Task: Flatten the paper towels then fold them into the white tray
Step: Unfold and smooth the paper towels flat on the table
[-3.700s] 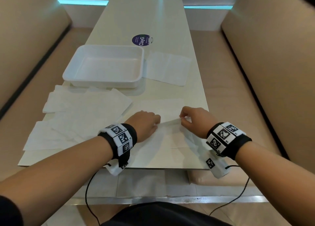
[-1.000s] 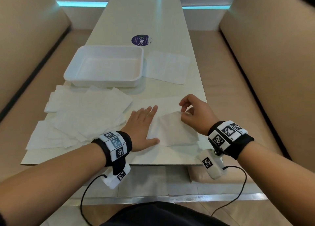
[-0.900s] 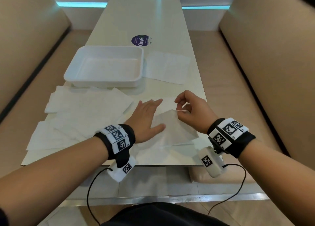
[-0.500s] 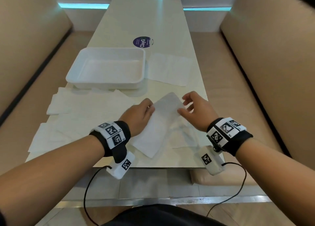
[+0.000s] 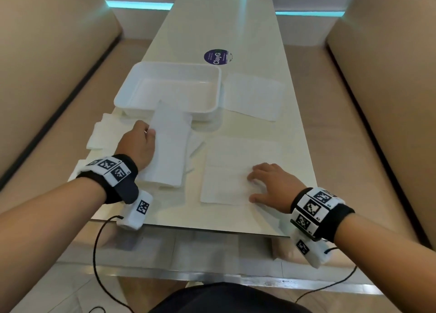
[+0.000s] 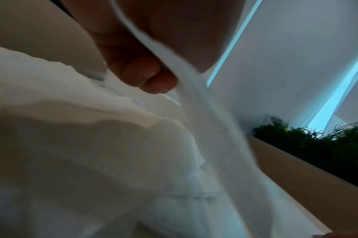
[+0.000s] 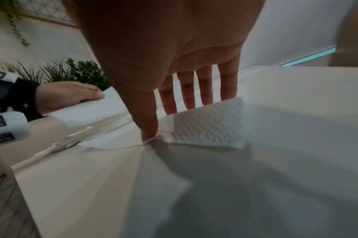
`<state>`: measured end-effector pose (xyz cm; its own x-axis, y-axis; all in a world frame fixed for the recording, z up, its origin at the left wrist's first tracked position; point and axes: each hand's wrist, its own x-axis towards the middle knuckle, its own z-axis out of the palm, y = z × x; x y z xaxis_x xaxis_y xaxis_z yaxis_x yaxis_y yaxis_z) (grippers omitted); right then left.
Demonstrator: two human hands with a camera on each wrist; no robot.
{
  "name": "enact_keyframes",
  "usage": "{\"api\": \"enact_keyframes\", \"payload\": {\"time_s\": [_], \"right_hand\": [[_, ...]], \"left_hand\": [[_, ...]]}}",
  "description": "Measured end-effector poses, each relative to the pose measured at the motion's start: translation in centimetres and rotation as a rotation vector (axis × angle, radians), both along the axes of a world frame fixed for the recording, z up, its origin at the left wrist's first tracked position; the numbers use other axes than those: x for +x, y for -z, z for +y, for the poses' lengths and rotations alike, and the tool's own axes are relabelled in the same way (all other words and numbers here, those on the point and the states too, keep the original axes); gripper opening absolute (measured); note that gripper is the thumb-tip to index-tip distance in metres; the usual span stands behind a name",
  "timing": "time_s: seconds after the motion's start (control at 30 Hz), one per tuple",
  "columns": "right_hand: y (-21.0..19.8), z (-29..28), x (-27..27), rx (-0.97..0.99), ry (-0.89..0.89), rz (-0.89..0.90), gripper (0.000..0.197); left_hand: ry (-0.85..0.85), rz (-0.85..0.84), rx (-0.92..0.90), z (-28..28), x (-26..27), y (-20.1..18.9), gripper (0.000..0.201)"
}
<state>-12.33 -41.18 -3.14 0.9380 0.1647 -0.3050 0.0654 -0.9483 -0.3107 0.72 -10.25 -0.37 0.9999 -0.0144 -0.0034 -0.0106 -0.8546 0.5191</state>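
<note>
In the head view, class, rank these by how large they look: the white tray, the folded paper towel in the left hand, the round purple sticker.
1. white tray
2. folded paper towel, though it is nearer the camera
3. round purple sticker

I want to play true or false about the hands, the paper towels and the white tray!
1. The left hand grips a folded paper towel. True.
2. The white tray is full of towels. False: nothing lies inside it yet; the folded towel's far end only reaches over its near rim.
3. The right hand rests with straight fingers on a flat paper towel. True.
4. The round purple sticker sits inside the tray. False: it is on the table beyond it.
</note>
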Motion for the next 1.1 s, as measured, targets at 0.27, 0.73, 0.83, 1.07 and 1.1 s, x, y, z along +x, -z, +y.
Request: {"api": "enact_keyframes", "payload": {"time_s": [0.27,0.73,0.83,1.07,1.1], "right_hand": [[-0.2,0.7,-0.3,0.012,0.058,-0.029,0.03],[-1.8,0.1,-0.1,0.135,0.196,0.065,0.031],[-2.6,-0.1,-0.6,0.185,0.214,0.071,0.036],[-4.1,-2.1,-2.7,0.248,0.293,0.1,0.075],[-3.7,-2.4,-2.7,0.254,0.308,0.064,0.068]], "left_hand": [[-0.063,0.192,0.142,0.5,-1.3,2.4,0.041],[0.824,-0.041,0.223,-5.1,-4.5,1.9,0.08],[0.771,0.004,0.128,-7.4,-5.6,2.4,0.046],[0.413,0.235,-0.165,-7.8,-5.1,2.1,0.025],[0.408,0.243,-0.157,-7.6,-4.9,2.2,0.028]]}}
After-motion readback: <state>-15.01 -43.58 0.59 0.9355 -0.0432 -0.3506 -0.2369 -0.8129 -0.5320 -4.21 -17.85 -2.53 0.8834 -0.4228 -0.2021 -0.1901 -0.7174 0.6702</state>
